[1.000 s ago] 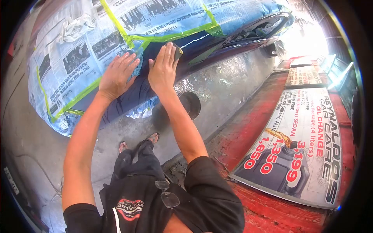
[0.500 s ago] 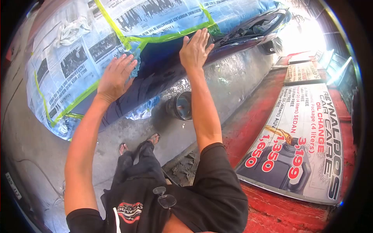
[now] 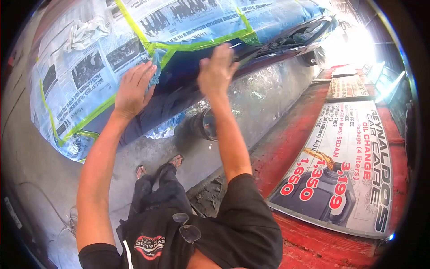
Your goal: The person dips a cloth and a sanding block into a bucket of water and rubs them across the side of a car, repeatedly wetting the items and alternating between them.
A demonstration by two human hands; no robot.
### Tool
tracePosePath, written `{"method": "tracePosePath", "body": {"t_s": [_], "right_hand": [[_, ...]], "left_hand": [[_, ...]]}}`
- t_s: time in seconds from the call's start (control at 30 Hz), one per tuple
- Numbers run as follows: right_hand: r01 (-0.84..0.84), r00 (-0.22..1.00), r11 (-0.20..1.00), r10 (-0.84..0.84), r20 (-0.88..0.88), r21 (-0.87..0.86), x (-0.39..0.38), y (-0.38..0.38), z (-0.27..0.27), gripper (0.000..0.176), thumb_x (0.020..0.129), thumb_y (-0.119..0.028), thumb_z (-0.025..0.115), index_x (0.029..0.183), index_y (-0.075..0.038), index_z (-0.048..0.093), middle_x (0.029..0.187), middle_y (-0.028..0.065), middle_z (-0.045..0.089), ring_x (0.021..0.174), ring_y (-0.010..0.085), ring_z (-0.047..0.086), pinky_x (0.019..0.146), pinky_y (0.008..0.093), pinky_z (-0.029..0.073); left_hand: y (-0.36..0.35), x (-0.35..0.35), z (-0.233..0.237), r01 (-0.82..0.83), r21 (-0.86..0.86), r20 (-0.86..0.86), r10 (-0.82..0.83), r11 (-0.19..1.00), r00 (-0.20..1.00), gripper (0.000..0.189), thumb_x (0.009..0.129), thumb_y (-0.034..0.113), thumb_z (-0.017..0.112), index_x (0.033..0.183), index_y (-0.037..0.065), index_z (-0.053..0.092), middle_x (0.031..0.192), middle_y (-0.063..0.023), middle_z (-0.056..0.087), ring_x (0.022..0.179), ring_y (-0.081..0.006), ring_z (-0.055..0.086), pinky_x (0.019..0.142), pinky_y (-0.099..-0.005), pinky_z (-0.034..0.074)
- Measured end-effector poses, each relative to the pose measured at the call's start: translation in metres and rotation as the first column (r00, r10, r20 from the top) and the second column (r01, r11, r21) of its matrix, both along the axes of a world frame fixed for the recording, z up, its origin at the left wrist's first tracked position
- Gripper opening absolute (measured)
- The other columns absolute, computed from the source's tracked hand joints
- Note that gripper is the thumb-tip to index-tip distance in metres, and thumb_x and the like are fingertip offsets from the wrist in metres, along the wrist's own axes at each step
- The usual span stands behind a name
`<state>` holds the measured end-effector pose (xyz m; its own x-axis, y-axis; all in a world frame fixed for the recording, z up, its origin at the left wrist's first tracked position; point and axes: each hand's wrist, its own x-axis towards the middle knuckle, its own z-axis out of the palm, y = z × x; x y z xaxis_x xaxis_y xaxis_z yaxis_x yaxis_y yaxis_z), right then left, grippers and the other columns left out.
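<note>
A dark blue glossy car panel (image 3: pixel 179 74) runs under both my hands, edged with green masking tape (image 3: pixel 201 45) and newspaper sheets (image 3: pixel 96 67) misted with blue. My left hand (image 3: pixel 134 87) lies at the border of paper and panel, fingers close together over a crumpled light-blue cloth (image 3: pixel 155 77). Most of that cloth is hidden beneath the palm. Farther along the panel is my right hand (image 3: pixel 218 74), thumb apart and fingers smeared by motion near the tape line. Whether it holds anything I cannot tell.
A black bucket (image 3: pixel 208 124) stands on the concrete floor (image 3: pixel 134 179) below the panel. To the right, an oil-change sign (image 3: pixel 340 166) lies along a red surface (image 3: pixel 309 237). A thin cable (image 3: pixel 45 197) loops on the floor at left.
My right hand has drawn back from the tape line, down and left over the panel, and is now blurred. My left hand's fingers have come closer together over the cloth.
</note>
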<state>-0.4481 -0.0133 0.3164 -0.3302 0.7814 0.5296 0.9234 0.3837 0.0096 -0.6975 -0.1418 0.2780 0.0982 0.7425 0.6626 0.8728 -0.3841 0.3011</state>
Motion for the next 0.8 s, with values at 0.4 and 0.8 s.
{"method": "tracePosePath", "body": {"t_s": [0.4, 0.8], "right_hand": [[-0.515, 0.843, 0.819, 0.537, 0.021, -0.251, 0.02, -0.026, 0.006, 0.061, 0.102, -0.028, 0.059, 0.153, 0.004, 0.046, 0.168, 0.0193, 0.034, 0.158, 0.0338, 0.029, 0.123, 0.071, 0.016], [-0.509, 0.861, 0.855, 0.508, -0.037, -0.103, 0.032, -0.006, 0.019, 0.043, 0.099, -0.016, 0.059, 0.139, 0.001, 0.06, 0.155, 0.017, 0.053, 0.148, 0.034, 0.046, 0.123, 0.063, 0.02]], "left_hand": [[0.003, 0.0, -0.001, -0.13, 0.012, 0.083, 0.128, 0.991, 0.988, 0.061, 0.091, 0.012, 0.072, 0.149, 0.01, 0.054, 0.146, -0.01, 0.059, 0.131, -0.0324, 0.056, 0.11, -0.0435, 0.044], [0.004, 0.002, 0.002, -0.149, 0.01, 0.041, 0.149, 0.989, 0.988, 0.06, 0.089, 0.015, 0.073, 0.147, 0.012, 0.057, 0.145, -0.0085, 0.06, 0.131, -0.0311, 0.056, 0.111, -0.0443, 0.043]]}}
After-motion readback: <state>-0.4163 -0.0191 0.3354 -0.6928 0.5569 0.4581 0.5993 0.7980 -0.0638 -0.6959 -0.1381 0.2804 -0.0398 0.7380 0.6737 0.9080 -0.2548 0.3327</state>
